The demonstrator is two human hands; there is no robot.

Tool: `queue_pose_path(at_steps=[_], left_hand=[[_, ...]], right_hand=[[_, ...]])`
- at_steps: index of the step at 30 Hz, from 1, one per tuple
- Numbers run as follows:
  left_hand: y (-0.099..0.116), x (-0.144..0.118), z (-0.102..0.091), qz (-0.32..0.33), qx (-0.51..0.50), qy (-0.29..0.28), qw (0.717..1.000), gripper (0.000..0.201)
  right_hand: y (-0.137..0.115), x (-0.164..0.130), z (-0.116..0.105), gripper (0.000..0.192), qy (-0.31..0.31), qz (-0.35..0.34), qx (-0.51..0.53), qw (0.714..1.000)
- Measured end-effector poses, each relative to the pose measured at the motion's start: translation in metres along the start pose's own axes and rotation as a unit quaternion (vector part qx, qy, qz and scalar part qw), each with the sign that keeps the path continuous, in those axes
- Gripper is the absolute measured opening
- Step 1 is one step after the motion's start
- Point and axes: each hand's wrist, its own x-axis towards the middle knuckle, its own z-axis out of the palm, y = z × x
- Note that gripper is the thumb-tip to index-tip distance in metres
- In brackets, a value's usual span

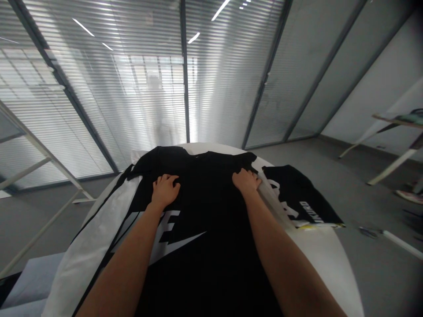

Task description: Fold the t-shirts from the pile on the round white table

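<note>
A black T-shirt (205, 193) lies spread out, its neckline at the far end and a large pale swoosh print (178, 247) with letters on its front. My left hand (165, 190) rests on the left chest part of the shirt, fingers apart and slightly bent. Along the shirt's right side, below the shoulder, my right hand (247, 180) presses down with its fingers spread over the cloth. My forearms cover part of the print. White fabric with a black edge (119, 207) lies along the left side of the shirt.
A white round-edged table (330, 264) carries the shirt. To the right lies another black printed cloth or bag (297, 189) with white lettering. A pale metal frame (49, 154) stands left, and another table (396, 119) far right. Glass partitions with blinds (218, 88) rise behind.
</note>
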Motion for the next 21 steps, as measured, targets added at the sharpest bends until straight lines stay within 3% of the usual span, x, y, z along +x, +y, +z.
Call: queue_pose_path(at_steps=[4,9,21], left_hand=[[-0.0003,0.0002,-0.0001,0.0,0.0,0.0,1.0,0.042],[-0.0005,0.0,-0.0011,0.0,-0.004,-0.003,1.0,0.042],[0.0008,-0.0006,-0.0025,-0.003,-0.005,-0.002,1.0,0.042]], right_hand=[[-0.0042,0.0007,-0.0011,0.044,-0.005,-0.033,0.033,0.999],[-0.0003,0.0004,-0.0034,0.046,0.054,0.025,0.024,0.998],[0.0032,-0.0002,0.0023,0.051,-0.033,0.049,-0.023,0.998]])
